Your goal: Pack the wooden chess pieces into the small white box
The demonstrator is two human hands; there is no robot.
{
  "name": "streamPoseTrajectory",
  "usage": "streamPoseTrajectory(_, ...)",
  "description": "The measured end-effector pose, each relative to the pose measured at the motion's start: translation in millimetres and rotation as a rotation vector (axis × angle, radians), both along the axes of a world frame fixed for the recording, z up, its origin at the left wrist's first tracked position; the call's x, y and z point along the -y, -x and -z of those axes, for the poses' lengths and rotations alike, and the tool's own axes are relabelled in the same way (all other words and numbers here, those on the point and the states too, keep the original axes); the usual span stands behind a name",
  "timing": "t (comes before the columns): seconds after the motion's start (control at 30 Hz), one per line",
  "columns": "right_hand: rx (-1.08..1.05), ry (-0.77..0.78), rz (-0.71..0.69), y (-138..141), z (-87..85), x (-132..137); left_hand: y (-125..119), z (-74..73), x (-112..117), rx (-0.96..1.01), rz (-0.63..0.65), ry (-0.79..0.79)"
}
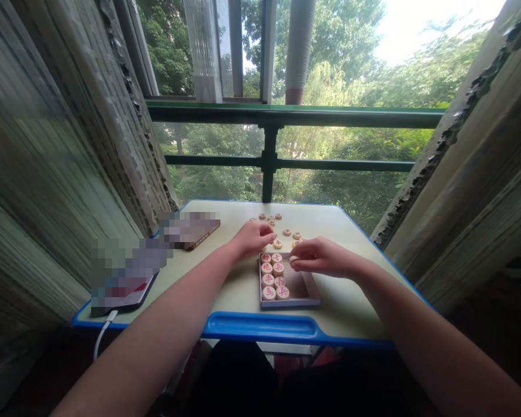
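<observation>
A shallow box (309, 294) lies on the small table (226, 289) and holds several round wooden chess pieces (272, 276) with red characters, packed in its left half. My right hand (321, 257) hovers over the box's far edge, fingers pinched on one piece (293, 260). My left hand (254, 236) rests just beyond the box, fingers curled among loose pieces (286, 231) scattered on the tabletop; whether it holds one is hidden.
Two phones lie at the table's left: one (191, 230) farther back, one (121, 286) near the corner with a white cable (102, 336). A green railing (286, 116) and window stand behind. Woven blinds flank both sides.
</observation>
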State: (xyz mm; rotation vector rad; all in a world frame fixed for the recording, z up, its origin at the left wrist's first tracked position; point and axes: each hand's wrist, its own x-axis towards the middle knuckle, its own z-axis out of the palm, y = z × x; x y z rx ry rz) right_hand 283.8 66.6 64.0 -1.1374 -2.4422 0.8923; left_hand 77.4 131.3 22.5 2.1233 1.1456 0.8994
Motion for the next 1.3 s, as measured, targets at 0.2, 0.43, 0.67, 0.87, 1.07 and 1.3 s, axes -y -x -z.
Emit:
streamPoseTrajectory(0.2,-0.058,0.173,-0.097,-0.4,0.6,0.3,-1.1,-2.1,1.5,-0.017,-0.012,-0.018)
streamPoseTrajectory(0.43,-0.089,0.138,-0.233,1.7,-2.5,0.6,0.3,-2.4,1.8,0.014,-0.007,-0.008)
streamPoseTrajectory(0.67,-0.003,0.012,-0.246,5.4,0.1,-0.1,1.2,-0.7,-0.1,0.012,-0.003,-0.024)
streamPoseTrajectory(0.87,0.090,-0.042,-0.109,4.7,2.5,0.3,0.0,-2.6,1.5,-0.015,-0.018,-0.029)
streamPoseTrajectory(1.07,0.105,-0.091,-0.129,6.5,4.3,-0.1,-0.4,-1.3,0.4,-0.015,-0.008,-0.042)
streamPoseTrajectory(1.3,0.173,-0.121,-0.141,1.6,1.5,1.3,1.9,-2.8,0.0,-0.007,-0.019,-0.040)
